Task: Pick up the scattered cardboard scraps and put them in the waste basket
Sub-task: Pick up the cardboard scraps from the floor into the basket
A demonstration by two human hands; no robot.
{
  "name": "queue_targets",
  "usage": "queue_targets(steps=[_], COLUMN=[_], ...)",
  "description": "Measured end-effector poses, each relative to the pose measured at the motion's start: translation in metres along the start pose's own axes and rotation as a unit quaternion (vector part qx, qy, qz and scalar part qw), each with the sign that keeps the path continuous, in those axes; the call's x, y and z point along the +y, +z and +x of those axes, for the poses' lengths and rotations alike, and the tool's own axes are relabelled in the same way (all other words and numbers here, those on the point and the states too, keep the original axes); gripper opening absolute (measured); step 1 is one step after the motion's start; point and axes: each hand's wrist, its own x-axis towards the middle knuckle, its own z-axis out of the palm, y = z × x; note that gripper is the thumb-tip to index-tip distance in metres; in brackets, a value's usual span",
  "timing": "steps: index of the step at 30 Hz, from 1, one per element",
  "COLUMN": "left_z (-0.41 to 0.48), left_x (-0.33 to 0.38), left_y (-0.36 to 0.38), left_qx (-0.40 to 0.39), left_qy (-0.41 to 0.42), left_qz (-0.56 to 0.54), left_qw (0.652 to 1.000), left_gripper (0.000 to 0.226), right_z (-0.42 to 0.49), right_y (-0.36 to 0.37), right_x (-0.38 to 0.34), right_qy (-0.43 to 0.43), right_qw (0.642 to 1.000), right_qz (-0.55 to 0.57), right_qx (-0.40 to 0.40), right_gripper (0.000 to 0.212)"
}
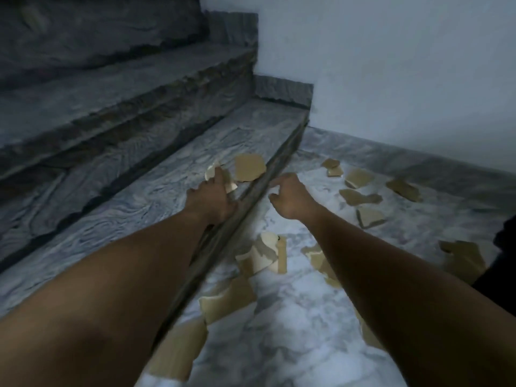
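Observation:
Several torn brown cardboard scraps lie on a marble floor and on the lowest stair step. My left hand (213,198) reaches onto that step, fingers laid on a pale scrap (231,186). Just beyond it sits a larger brown scrap (249,166). My right hand (289,196) hovers over the floor beside the step's edge, fingers loosely curled and holding nothing. More scraps lie right of it (360,197), below it (265,254) and near my forearms (227,298). No waste basket is in view.
Grey marble stairs (111,113) rise to the left, their front edge running diagonally between my arms. A pale wall (405,79) closes the back and right. A dark object (502,263) sits at the right edge.

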Motion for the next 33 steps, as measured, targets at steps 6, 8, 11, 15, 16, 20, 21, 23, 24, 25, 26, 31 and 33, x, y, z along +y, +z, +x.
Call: queue_targets(steps=[6, 8, 11, 15, 16, 20, 21, 23, 24, 25, 26, 31, 33], left_z=[-0.008, -0.011, -0.011, -0.015, -0.018, -0.042, -0.052, -0.07, -0.08, -0.093, -0.105, -0.17, -0.189], left_x=[-0.005, 0.0, 0.012, 0.032, 0.036, 0.042, 0.042, 0.041, 0.04, 0.038, 0.033, -0.019, -0.045], left_y=[-0.004, -0.006, -0.006, -0.002, -0.002, 0.004, 0.004, 0.002, 0.002, 0.006, 0.015, 0.096, 0.117], left_qx=[0.063, 0.071, 0.074, 0.065, 0.073, 0.083, 0.061, 0.023, 0.005, -0.016, -0.031, -0.11, -0.172], left_qy=[0.011, 0.018, 0.037, 0.059, 0.07, 0.187, 0.224, 0.284, 0.288, 0.268, 0.228, -0.067, -0.157], left_qz=[0.124, 0.171, 0.216, 0.262, 0.273, 0.284, 0.276, 0.246, 0.228, 0.2, 0.15, -0.079, -0.053], left_qw=[0.99, 0.983, 0.973, 0.961, 0.957, 0.937, 0.933, 0.926, 0.93, 0.942, 0.962, 0.988, 0.971], left_gripper=[0.074, 0.051, 0.042, 0.033, 0.031, 0.033, 0.033, 0.031, 0.029, 0.026, 0.023, 0.057, 0.083], right_z=[0.051, 0.052, 0.043, 0.021, 0.013, -0.027, -0.037, -0.052, -0.055, -0.06, -0.063, -0.072, -0.082], right_y=[0.027, 0.035, 0.03, 0.021, 0.022, 0.039, 0.046, 0.058, 0.066, 0.074, 0.083, 0.128, 0.13], right_x=[-0.028, -0.026, -0.019, 0.0, 0.006, 0.033, 0.039, 0.05, 0.053, 0.056, 0.055, 0.049, 0.043], right_qy=[-0.044, -0.044, -0.074, -0.096, -0.093, -0.028, 0.001, 0.037, 0.05, 0.069, 0.101, 0.142, 0.116], right_qw=[0.96, 0.958, 0.951, 0.961, 0.966, 0.975, 0.973, 0.975, 0.981, 0.982, 0.977, 0.961, 0.971], right_qz=[-0.257, -0.27, -0.3, -0.251, -0.214, 0.014, 0.054, 0.069, 0.071, 0.101, 0.152, 0.227, 0.183], right_qx=[-0.105, -0.082, -0.018, 0.068, 0.113, 0.222, 0.226, 0.206, 0.177, 0.143, 0.109, -0.063, -0.098], right_gripper=[0.04, 0.049, 0.061, 0.049, 0.043, 0.017, 0.014, 0.017, 0.022, 0.026, 0.028, 0.062, 0.069])
